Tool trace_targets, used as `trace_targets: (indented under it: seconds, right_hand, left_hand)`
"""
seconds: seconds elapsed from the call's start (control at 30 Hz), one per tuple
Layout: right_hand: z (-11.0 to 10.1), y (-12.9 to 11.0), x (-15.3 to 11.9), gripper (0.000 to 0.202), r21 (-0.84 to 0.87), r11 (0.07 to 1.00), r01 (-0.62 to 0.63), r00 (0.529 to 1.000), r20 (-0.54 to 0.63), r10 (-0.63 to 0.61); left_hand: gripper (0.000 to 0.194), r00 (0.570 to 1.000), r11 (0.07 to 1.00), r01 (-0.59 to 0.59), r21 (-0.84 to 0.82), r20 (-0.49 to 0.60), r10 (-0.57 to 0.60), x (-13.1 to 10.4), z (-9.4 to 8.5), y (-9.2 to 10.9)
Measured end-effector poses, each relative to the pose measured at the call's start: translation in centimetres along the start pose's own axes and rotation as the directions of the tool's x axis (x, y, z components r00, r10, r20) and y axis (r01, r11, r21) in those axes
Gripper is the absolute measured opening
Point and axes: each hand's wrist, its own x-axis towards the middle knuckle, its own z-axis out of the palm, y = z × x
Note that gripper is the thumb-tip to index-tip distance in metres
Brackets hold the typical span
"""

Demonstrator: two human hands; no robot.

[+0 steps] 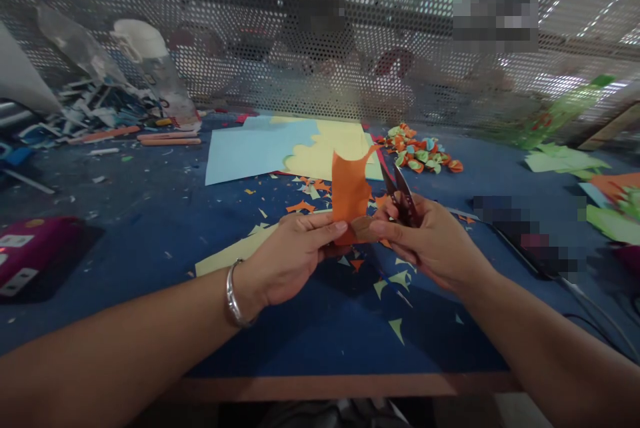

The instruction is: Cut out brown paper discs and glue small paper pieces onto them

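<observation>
An orange paper piece [349,191] with a curved, cut top edge stands upright above the table. My left hand [297,251] pinches its lower left part between thumb and fingers. A small brownish round piece [361,227] lies against the lower part of the orange paper, and the thumb and fingertips of my right hand [430,238] touch it at its right side. Dark scissors [401,193] are also held in my right hand, their blades pointing up and slightly parted, beside the paper. Orange paper scraps [301,206] and green paper scraps [397,330] lie around and below my hands.
Blue paper [245,151] and yellow paper [335,141] lie behind my hands. Folded colored pieces [425,153] are piled right of them. A bottle [163,81] stands back left, a magenta box [37,248] at left, a phone [525,241] at right. A perforated metal panel [225,35] rises behind.
</observation>
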Motion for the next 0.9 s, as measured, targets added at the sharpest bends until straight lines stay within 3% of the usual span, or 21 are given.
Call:
trace_targets:
  seconds: [0.13, 0.3, 0.5, 0.73, 0.8, 0.9]
  right_hand:
    - [0.1, 0.1, 0.0, 0.046, -0.036, 0.999, 0.007, 1.000, -0.020, -0.008]
    - [0.3, 0.4, -0.1, 0.046, -0.049, 0.998, 0.033, 0.999, -0.041, -0.035]
    - [0.5, 0.5, -0.3, 0.039, -0.086, 0.993, 0.077, 0.995, -0.060, -0.082]
    - [0.3, 0.5, -0.3, 0.041, -0.079, 0.992, 0.101, 0.992, -0.069, -0.107]
    - [0.2, 0.4, -0.4, 0.040, -0.113, 0.988, 0.103, 0.992, -0.066, -0.111]
    - [0.0, 0.2, -0.6, 0.037, -0.178, 0.979, 0.100, 0.994, -0.030, -0.107]
  left_hand:
    - [0.019, 0.999, 0.996, -0.009, -0.087, 0.035, 0.012, 0.0, 0.4, 0.0]
    - [0.024, 0.998, 0.965, -0.053, -0.256, -0.030, 0.047, -0.3, 1.7, -0.2]
    - [0.021, 0.992, 0.955, -0.130, -0.266, -0.037, 0.125, -0.3, 2.3, -0.5]
    - [0.019, 0.947, 0.954, -0.299, 0.013, 0.130, 0.295, -0.2, 1.3, -1.1]
    - [0.016, 0.947, 0.940, -0.313, 0.136, 0.123, 0.298, -0.2, 0.8, -0.6]
    - [0.019, 0.960, 0.918, -0.275, 0.285, 0.030, 0.278, 0.0, 0.2, 0.7]
